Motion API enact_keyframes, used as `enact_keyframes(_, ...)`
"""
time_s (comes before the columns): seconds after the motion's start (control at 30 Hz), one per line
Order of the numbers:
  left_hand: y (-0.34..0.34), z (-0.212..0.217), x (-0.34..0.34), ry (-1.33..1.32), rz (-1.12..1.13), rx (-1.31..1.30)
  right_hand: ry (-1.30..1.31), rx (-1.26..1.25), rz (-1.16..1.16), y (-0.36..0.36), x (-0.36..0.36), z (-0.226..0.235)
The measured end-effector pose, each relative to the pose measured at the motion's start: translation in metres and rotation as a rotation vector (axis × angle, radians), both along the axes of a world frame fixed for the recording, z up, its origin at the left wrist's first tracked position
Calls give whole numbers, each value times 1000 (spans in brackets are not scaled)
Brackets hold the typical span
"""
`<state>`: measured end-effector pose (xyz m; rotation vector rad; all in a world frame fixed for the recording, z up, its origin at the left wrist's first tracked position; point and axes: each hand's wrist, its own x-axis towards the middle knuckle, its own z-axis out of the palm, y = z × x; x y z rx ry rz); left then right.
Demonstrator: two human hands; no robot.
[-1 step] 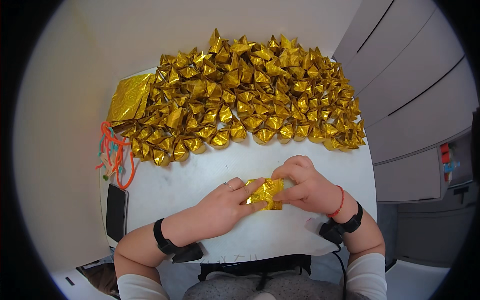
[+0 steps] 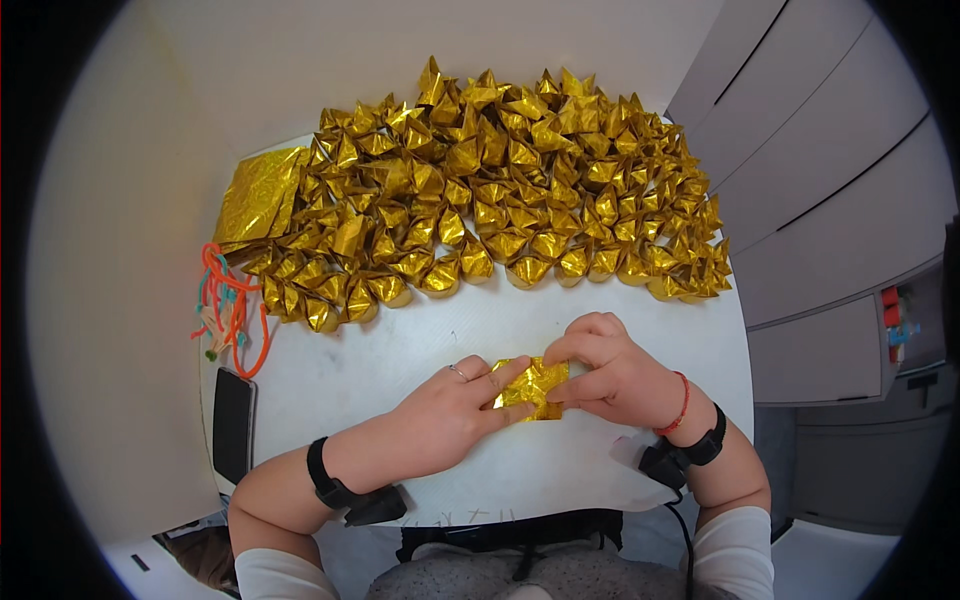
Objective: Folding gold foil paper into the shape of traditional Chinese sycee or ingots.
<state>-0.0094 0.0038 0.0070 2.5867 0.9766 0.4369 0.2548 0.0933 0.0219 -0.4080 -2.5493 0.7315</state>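
A small folded sheet of gold foil paper (image 2: 535, 380) lies on the white table in front of me. My left hand (image 2: 445, 415), with a ring on one finger, holds down its left part, index finger and thumb spread across the foil. At the right edge of the sheet, my right hand (image 2: 620, 375) grips it with bent fingers; the fingertips cover part of that edge. Beyond both hands stands a large mass of folded gold foil ingots (image 2: 490, 190), packed in rows.
A stack of flat gold foil sheets (image 2: 258, 200) sits at the far left of the table (image 2: 400, 350). Orange and teal cords (image 2: 235, 310) and a dark phone (image 2: 234, 425) lie along the left edge. Grey cabinets (image 2: 830, 180) stand to the right. A black cable (image 2: 685, 530) hangs from my right wrist device.
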Motion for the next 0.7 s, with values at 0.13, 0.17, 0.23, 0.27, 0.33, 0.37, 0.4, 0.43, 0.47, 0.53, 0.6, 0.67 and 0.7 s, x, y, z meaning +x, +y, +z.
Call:
enact_keyframes(0.13, 1, 1, 1, -12, -21, 40, -57, -74, -16, -1, -1, -10)
enact_keyframes(0.17, -1, 2, 1, 3, -10, 58, -57, -75, -18, -3, -3, -12)
enact_keyframes(0.23, -5, 3, 1, 19, 1, 73, -68, -105, -155, -6, -8, -17)
enact_keyframes(0.27, -7, 4, 2, 50, 7, 117, -68, -107, -156, -7, -10, -17)
enact_keyframes(0.33, -8, 5, 2, 80, 16, 157, -54, -126, -205, -8, -13, -16)
enact_keyframes(0.37, -8, 6, 2, 93, 11, 184, -56, -129, -204, -8, -15, -17)
enact_keyframes(0.4, -8, 7, 2, 106, 6, 212, -48, -128, -223, -9, -16, -18)
enact_keyframes(0.43, -8, 8, 1, 105, 7, 209, -40, -128, -242, -9, -17, -18)
enact_keyframes(0.47, -8, 9, 1, 112, 4, 209, -41, -130, -241, -9, -17, -19)
enact_keyframes(0.53, -8, 10, 0, 121, 3, 206, -32, -108, -264, -9, -19, -21)
enact_keyframes(0.6, -7, 11, 1, 84, 30, 204, -25, -117, -275, -9, -20, -23)
enact_keyframes(0.67, -9, 11, 2, 88, 53, 163, -23, -129, -289, -9, -20, -23)
enact_keyframes(0.7, -10, 12, 2, 95, 78, 125, -26, -135, -290, -8, -20, -24)
